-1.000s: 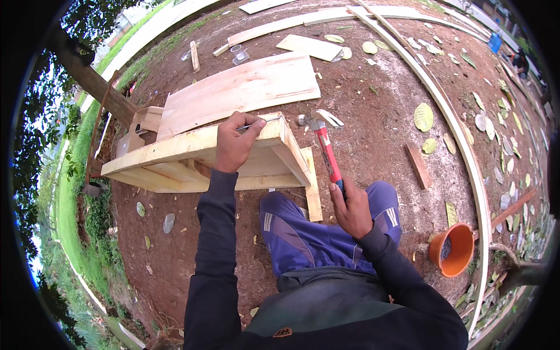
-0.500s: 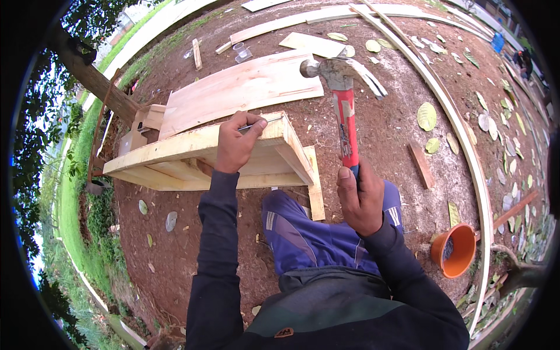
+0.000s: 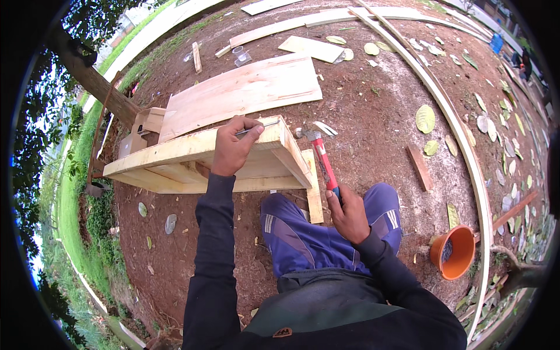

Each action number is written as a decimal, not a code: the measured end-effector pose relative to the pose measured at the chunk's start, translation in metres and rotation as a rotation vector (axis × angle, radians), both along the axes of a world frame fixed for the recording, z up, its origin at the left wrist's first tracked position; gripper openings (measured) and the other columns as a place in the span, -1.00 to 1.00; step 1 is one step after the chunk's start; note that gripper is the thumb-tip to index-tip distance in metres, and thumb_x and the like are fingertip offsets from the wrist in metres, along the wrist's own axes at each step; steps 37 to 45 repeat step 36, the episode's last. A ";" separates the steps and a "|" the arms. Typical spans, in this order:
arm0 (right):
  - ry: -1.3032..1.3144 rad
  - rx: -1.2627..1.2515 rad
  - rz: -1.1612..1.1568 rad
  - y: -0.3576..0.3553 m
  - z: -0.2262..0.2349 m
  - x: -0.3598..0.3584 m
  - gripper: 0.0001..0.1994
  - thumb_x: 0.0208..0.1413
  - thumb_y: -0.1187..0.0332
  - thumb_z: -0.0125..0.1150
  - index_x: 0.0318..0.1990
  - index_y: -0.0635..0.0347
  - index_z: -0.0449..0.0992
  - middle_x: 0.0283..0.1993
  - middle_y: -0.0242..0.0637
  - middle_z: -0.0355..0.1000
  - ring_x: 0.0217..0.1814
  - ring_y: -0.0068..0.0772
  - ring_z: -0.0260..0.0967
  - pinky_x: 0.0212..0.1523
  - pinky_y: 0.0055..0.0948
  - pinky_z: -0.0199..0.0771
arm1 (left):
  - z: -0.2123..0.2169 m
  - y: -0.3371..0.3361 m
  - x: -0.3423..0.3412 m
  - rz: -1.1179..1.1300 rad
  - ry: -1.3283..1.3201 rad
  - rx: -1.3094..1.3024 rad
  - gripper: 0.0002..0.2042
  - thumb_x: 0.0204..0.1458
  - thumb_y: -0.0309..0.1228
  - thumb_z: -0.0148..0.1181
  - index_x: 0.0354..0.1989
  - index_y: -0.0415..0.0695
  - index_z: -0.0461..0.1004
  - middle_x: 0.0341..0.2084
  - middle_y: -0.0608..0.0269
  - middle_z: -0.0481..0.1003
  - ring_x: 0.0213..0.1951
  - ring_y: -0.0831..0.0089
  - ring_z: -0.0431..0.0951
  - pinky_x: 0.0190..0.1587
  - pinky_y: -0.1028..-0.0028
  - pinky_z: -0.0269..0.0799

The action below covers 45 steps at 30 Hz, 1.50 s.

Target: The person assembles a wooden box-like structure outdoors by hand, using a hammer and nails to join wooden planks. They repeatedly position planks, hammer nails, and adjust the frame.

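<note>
Two hands share one job. The left hand (image 3: 232, 149) pinches a thin metal nail (image 3: 258, 129) on the top edge of the pale wooden box frame (image 3: 192, 157), at eleven o'clock from the knee. The right hand (image 3: 352, 214) grips a red-handled hammer (image 3: 322, 160), head low at twelve. Judged mid-nailing; the next blow needs the nail held steady.

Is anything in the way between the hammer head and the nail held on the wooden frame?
Nothing visible. The red-handled hammer in the right hand sits just beside the frame's corner; the thin metal nail pinched by the left hand lies exposed.
</note>
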State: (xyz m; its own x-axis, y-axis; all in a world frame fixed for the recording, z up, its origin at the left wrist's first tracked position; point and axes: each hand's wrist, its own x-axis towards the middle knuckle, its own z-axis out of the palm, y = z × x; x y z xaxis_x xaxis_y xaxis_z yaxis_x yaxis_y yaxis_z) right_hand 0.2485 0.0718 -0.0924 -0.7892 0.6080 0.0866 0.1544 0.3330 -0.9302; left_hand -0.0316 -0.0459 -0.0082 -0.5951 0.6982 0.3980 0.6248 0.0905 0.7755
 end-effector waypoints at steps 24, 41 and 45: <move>0.001 0.195 0.011 0.009 0.003 -0.014 -0.78 0.37 0.29 0.10 -0.12 0.32 0.41 -0.40 0.19 0.42 -0.35 0.35 0.44 -0.36 0.05 0.37 | 0.002 -0.004 0.008 -0.003 0.016 -0.026 -0.87 0.13 -0.46 0.33 -0.26 -0.30 0.63 -0.39 0.25 0.59 -0.32 0.55 0.54 -0.21 0.48 0.45; 0.087 0.130 0.003 0.001 0.027 -0.014 -0.78 0.36 0.29 0.13 -0.10 0.30 0.41 -0.46 0.17 0.42 -0.40 0.33 0.43 -0.39 0.07 0.35 | 0.000 -0.001 0.002 -0.022 0.083 -0.013 -0.88 0.15 -0.45 0.33 -0.26 -0.26 0.64 -0.33 0.22 0.60 -0.28 0.51 0.54 -0.15 0.47 0.46; 0.087 0.130 0.003 0.001 0.027 -0.014 -0.78 0.36 0.29 0.13 -0.10 0.30 0.41 -0.46 0.17 0.42 -0.40 0.33 0.43 -0.39 0.07 0.35 | 0.000 -0.001 0.002 -0.022 0.083 -0.013 -0.88 0.15 -0.45 0.33 -0.26 -0.26 0.64 -0.33 0.22 0.60 -0.28 0.51 0.54 -0.15 0.47 0.46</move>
